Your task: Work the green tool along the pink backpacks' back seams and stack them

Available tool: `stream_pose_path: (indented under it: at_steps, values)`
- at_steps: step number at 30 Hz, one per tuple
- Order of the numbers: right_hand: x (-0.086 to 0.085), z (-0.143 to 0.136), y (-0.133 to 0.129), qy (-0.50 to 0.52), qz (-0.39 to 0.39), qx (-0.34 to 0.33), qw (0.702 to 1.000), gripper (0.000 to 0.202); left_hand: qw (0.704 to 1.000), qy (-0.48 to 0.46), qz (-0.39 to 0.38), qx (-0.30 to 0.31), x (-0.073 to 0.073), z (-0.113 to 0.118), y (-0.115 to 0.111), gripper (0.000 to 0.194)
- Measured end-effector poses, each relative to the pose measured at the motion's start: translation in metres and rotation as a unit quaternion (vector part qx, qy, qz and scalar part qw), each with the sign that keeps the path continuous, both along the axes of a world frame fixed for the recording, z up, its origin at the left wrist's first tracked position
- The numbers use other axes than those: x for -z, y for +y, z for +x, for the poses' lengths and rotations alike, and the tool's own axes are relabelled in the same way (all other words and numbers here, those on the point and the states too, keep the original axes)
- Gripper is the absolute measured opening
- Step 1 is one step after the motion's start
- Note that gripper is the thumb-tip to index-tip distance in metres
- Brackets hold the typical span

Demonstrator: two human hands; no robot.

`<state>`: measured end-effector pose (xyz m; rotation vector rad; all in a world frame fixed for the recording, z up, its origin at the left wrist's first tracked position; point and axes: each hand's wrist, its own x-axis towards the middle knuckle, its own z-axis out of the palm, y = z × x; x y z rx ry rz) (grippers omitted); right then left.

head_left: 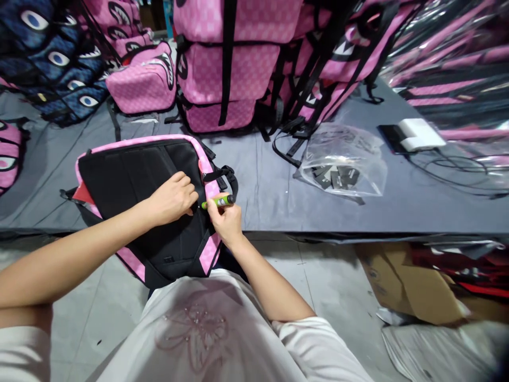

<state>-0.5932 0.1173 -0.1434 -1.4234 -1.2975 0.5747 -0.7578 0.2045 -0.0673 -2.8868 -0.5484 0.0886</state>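
Note:
A pink checked backpack [137,183] with a black padded back lies tilted across the table's front edge and against my lap, its black side facing up. My left hand [174,199] rests on this black panel with its fingers curled and pinched together; what they hold, if anything, is hidden. Just to its right, my right hand [227,218] is closed around a slim green tool with a black end [218,202], pen-like in shape, held level over the bag's pink side edge. A black strap with a buckle [220,174] stands out from that edge above my right hand.
Stacked pink backpacks [233,66] and blue bags with eye prints [59,58] line the table's back. On the right are a clear plastic bag of black tags [338,172], a white charger [421,133] with cables, and plastic-wrapped goods [457,79]. A cardboard box [409,281] sits below.

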Motion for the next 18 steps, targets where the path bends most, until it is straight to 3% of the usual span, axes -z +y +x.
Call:
stream_pose_path:
  at_steps: [5, 8, 12, 15, 18]
  values:
    - [-0.025, -0.001, -0.005, 0.123, 0.041, -0.063, 0.990, 0.018, 0.998, -0.004, 0.012, -0.058, -0.034, -0.018, -0.023, 0.026]
    - [-0.061, 0.006, 0.000, 0.174, 0.076, -0.159, 0.969, 0.022, 0.992, -0.029, 0.028, -0.121, -0.063, -0.028, -0.048, 0.027]
    - [-0.122, 0.024, 0.029, 0.123, 0.097, -0.252, 0.955, 0.035, 0.968, -0.109, 0.013, -0.227, -0.094, -0.022, -0.063, 0.033]
    - [-0.155, 0.034, 0.063, 0.029, 0.075, -0.270, 0.960, 0.057, 0.923, -0.212, -0.008, -0.321, -0.093, -0.006, -0.055, 0.033]
    - [-0.158, 0.040, 0.080, 0.037, -0.004, -0.279, 0.959, 0.060, 0.871, -0.276, -0.070, -0.400, -0.068, 0.010, -0.058, 0.032]
